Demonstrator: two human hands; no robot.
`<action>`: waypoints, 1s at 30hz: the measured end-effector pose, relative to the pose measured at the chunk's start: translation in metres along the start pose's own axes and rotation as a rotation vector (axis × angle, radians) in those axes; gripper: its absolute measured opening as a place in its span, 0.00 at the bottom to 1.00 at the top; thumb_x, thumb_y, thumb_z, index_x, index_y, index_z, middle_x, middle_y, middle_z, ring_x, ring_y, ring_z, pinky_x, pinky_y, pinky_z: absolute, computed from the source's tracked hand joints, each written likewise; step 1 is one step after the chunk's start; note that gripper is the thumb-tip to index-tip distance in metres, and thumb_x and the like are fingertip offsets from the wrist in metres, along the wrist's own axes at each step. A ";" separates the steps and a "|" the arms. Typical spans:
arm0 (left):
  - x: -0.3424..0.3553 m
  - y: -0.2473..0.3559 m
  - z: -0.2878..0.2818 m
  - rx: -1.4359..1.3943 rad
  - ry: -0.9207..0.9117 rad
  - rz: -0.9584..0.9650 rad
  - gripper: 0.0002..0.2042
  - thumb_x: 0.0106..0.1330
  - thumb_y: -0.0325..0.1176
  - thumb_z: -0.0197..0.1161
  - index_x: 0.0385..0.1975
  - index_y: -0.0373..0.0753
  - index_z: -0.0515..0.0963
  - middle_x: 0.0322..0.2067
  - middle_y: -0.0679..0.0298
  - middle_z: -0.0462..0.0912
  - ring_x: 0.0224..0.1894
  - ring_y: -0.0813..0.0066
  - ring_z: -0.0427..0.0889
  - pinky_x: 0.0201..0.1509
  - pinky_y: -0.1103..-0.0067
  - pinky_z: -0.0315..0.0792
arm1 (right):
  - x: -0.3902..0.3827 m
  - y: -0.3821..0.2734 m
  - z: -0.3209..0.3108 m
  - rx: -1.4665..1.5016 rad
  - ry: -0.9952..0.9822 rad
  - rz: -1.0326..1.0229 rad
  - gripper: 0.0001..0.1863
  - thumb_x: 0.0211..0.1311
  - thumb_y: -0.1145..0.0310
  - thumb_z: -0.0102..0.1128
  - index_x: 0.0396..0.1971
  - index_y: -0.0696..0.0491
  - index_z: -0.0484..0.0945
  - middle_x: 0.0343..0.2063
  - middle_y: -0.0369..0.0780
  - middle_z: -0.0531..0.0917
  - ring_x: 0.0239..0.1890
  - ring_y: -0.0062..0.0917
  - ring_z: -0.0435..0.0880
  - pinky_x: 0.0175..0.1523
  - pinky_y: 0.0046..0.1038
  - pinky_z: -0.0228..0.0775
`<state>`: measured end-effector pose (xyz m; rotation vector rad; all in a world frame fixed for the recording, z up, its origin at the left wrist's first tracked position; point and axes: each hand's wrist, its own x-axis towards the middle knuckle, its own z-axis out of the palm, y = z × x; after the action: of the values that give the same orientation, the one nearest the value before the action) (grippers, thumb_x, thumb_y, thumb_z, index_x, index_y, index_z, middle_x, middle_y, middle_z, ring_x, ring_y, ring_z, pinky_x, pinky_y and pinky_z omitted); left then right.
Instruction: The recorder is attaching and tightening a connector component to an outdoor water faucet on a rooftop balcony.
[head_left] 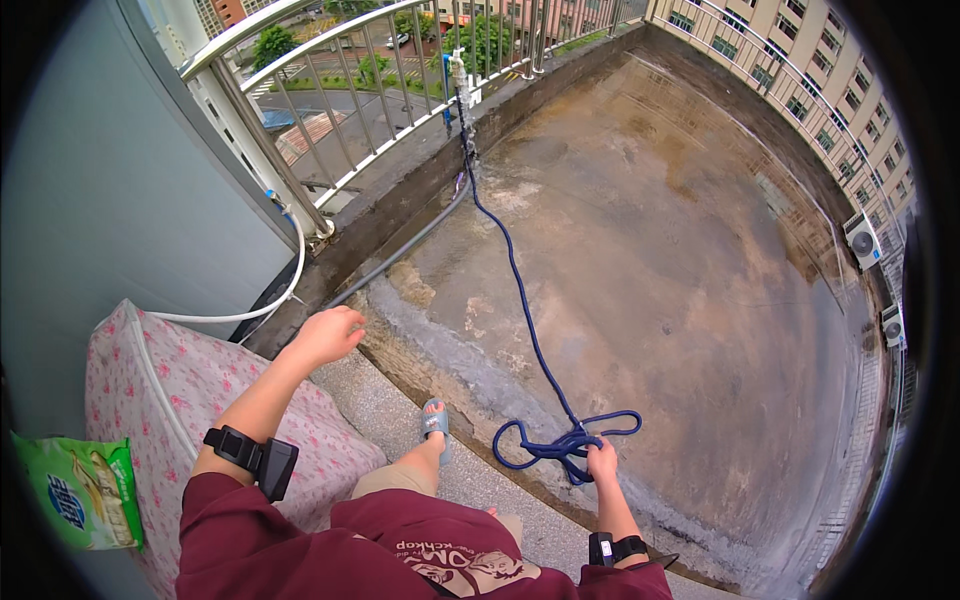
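Observation:
My right hand [601, 460] is closed on a gathered bundle of dark blue hose [545, 375], whose loops spread out on its left and above it. From that bundle the hose runs away over the concrete to a standpipe [459, 75] at the railing. My left hand [331, 336] is in the air near the patterned cover, its fingers loosely bent and a little apart, and I see nothing in it. A pink-flowered cover [250, 425] drapes a bulky thing beside my left arm; what is under it is hidden.
A low step edge [480, 440] lies by my sandalled foot [435, 420]. Wet, stained concrete floor [660, 250] spreads beyond, bounded by a metal railing [350, 100]. A grey pipe [410, 245] and a white hose [225, 318] run at left. A green bag [85, 490] sits lower left.

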<state>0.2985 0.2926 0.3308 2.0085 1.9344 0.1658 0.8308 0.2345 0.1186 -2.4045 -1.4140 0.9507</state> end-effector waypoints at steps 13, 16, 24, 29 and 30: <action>0.583 -0.298 -0.301 0.784 -0.087 0.362 0.06 0.52 0.35 0.57 0.22 0.40 0.72 0.23 0.63 0.74 0.30 0.64 0.76 0.32 0.71 0.69 | 0.278 -0.359 0.099 -0.522 -0.436 0.283 0.20 0.49 0.51 0.54 0.28 0.54 0.79 0.16 0.41 0.79 0.17 0.27 0.79 0.22 0.29 0.70; 0.746 -0.308 -0.300 0.767 -0.070 0.456 0.06 0.52 0.35 0.57 0.22 0.40 0.72 0.22 0.64 0.74 0.30 0.65 0.77 0.31 0.71 0.70 | 0.359 -0.496 0.120 -0.402 -0.613 0.517 0.22 0.53 0.51 0.53 0.33 0.57 0.77 0.16 0.42 0.79 0.13 0.26 0.76 0.19 0.27 0.67; 1.151 -0.425 -0.298 0.815 -0.233 0.313 0.10 0.53 0.37 0.57 0.31 0.40 0.76 0.30 0.62 0.74 0.36 0.66 0.76 0.35 0.70 0.72 | 0.678 -0.665 0.201 0.378 -0.381 0.734 0.27 0.57 0.60 0.53 0.50 0.65 0.61 0.17 0.44 0.74 0.08 0.29 0.71 0.11 0.30 0.63; 1.416 -0.497 -0.324 0.746 -0.160 0.374 0.08 0.51 0.34 0.58 0.30 0.38 0.74 0.35 0.61 0.73 0.40 0.63 0.75 0.38 0.70 0.73 | 0.836 -0.845 0.223 0.463 -0.186 0.719 0.13 0.60 0.62 0.50 0.29 0.59 0.65 0.12 0.38 0.67 0.07 0.27 0.68 0.10 0.30 0.61; 1.484 -0.515 -0.331 0.702 -0.139 0.335 0.09 0.52 0.33 0.57 0.32 0.38 0.74 0.38 0.61 0.72 0.42 0.62 0.74 0.40 0.69 0.73 | 0.872 -0.869 0.239 0.515 -0.186 0.747 0.13 0.60 0.62 0.50 0.29 0.58 0.67 0.12 0.38 0.67 0.07 0.27 0.68 0.10 0.30 0.61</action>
<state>-0.2004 1.8161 0.2443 2.6797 1.6898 -0.6441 0.3589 1.3859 -0.0370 -2.4575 -0.1848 1.4924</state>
